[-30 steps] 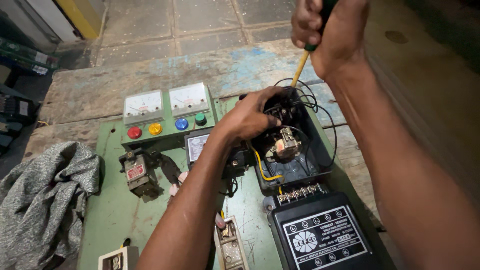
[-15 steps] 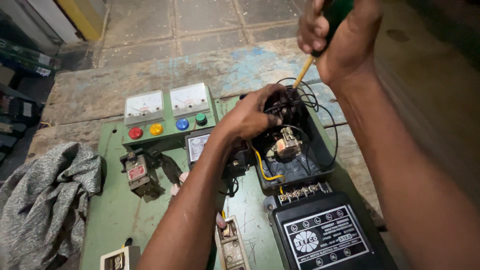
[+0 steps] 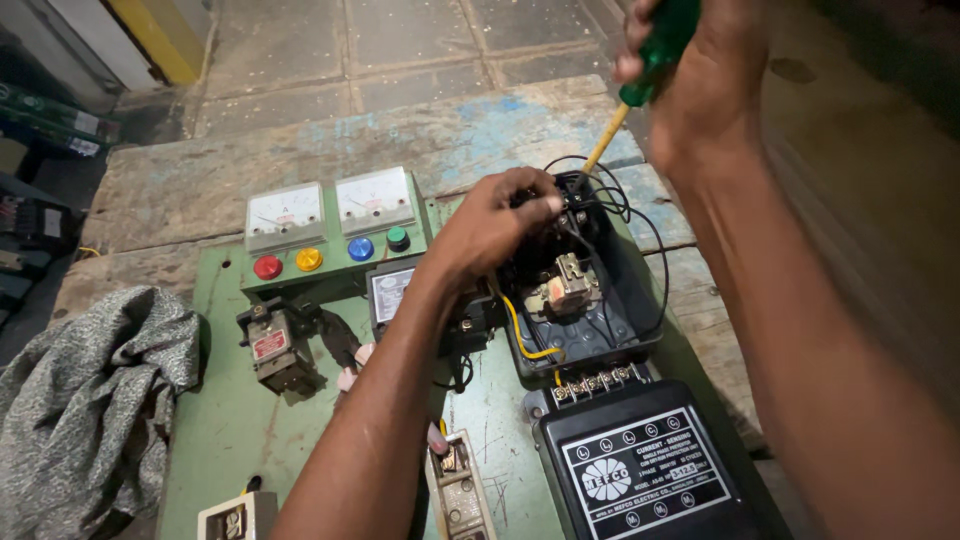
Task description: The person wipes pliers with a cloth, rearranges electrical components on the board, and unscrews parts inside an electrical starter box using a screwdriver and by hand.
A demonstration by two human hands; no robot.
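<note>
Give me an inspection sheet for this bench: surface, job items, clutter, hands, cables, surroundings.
Surface: green panel board, scratched, lying on worn wooden planks.
Job's things: open black starter box with exposed contactor parts; green-handled screwdriver, yellow shaft angled into the box's top edge.
Clutter: two analog meters, four coloured push buttons, small grey switch unit, black relay box with label, grey cloth at left.
Hands: left hand fingertips on parts at the box's top; right hand gripping the screwdriver handle.
Cables: black wires looping out of the box; yellow wire inside.
Surroundings: tiled floor; shelved items at left, unclear.
</note>
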